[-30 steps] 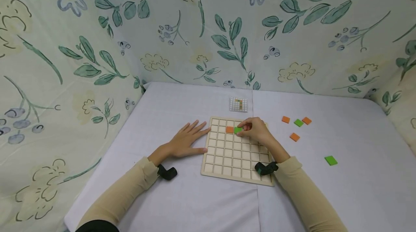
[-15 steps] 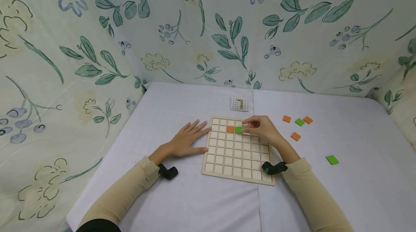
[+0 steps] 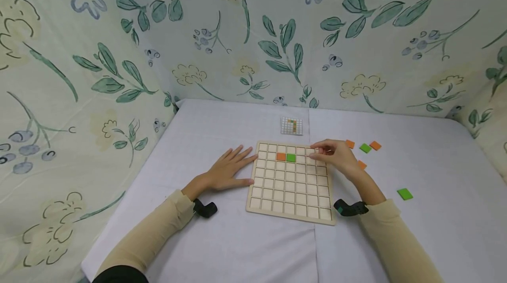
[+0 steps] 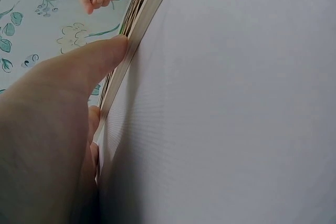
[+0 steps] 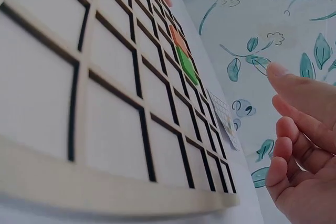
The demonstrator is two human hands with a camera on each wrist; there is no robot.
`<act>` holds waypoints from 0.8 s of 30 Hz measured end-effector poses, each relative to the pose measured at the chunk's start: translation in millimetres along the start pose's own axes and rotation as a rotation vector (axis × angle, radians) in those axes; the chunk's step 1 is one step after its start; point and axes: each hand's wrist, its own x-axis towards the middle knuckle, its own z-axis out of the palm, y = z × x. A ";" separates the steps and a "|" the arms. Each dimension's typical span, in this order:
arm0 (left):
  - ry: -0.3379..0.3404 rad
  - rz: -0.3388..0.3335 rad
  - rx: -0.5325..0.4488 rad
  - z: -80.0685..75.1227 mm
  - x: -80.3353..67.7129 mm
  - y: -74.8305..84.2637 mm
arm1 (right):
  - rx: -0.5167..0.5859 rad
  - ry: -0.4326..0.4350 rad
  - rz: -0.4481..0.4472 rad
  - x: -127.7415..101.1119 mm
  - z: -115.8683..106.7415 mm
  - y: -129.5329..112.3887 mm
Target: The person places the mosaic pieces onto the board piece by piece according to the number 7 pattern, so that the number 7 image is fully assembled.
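Note:
A wooden grid board [image 3: 289, 217] lies on the table, with an orange tile [image 3: 281, 156] and a green tile [image 3: 291, 158] side by side in its second row from the top. My left hand [image 3: 223, 172] lies flat with spread fingers, its thumb and fingertips touching the board's left edge; in the left wrist view the thumb [image 4: 105, 51] presses that edge. Above the board's upper right corner hovers my right hand [image 3: 338, 156], holding nothing. Its fingers are loosely curled, as the right wrist view shows, and its thumb [image 5: 299, 87] is extended.
Right of the board lie loose orange tiles [image 3: 375, 145] and green tiles, one green tile [image 3: 405, 194] nearer the front. A small printed pattern card [image 3: 291, 126] lies behind the board. Floral cloth [image 3: 253, 54] hangs behind the white table [image 3: 222, 248].
My right hand has let go of the green tile, which stays in its cell, and has moved right toward the loose tiles. My left hand has not moved.

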 end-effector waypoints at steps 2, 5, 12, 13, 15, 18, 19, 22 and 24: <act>-0.002 -0.001 0.001 -0.1 -0.1 -0.3 | -0.018 0.017 0.002 -3.1 -5.4 1.9; -0.003 -0.002 -0.001 -0.4 -0.4 -0.4 | -0.035 0.042 0.002 -8.5 -14.1 5.8; -0.002 0.002 -0.011 0.5 -0.1 -0.8 | -0.055 0.095 -0.004 -24.5 -35.2 18.9; -0.003 0.001 -0.010 0.9 0.1 -1.0 | -0.063 0.100 -0.002 -26.7 -38.1 21.1; -0.006 -0.002 -0.010 1.9 0.4 -1.7 | -0.076 0.111 0.003 -31.0 -43.7 24.8; -0.008 -0.005 -0.012 2.4 0.6 -2.1 | -0.082 0.131 0.011 -36.2 -51.5 30.6; -0.007 -0.004 -0.013 2.3 0.4 -2.0 | -0.087 0.138 0.013 -37.8 -53.7 32.9; 0.001 0.003 -0.013 1.5 0.1 -1.4 | -0.101 0.163 0.031 -42.4 -58.7 39.3; 0.001 0.004 -0.013 1.2 0.0 -1.1 | -0.115 0.178 0.048 -45.6 -60.7 44.0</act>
